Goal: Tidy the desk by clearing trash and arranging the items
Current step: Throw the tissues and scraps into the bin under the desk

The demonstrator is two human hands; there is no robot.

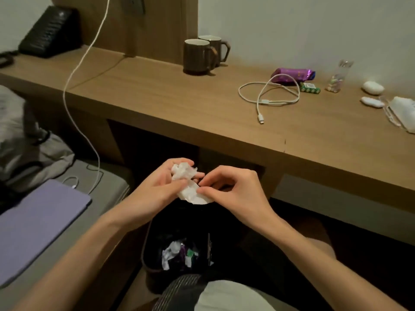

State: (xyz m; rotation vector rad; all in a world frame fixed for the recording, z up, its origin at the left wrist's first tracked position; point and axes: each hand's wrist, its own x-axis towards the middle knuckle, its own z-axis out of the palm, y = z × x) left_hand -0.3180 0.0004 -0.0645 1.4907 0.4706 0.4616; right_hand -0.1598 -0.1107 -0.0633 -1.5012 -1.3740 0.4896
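Left hand [155, 187] clutches the crumpled white tissue wad [187, 185], right hand [233, 189] pinches its edge; best released straight into the dark bin [153, 250] below.

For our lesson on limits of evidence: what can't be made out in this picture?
Head view:
Crumpled white tissue: partly covered by left hand and right hand.
Dark waste bin: contents mostly lost in shadow.
White face mask: cut by right edge.
Clear plastic packet: contents too small, blurred.

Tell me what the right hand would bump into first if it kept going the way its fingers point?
The crumpled white paper tissue: the right hand points left and seems to pinch it already. The left hand grips it just beyond.
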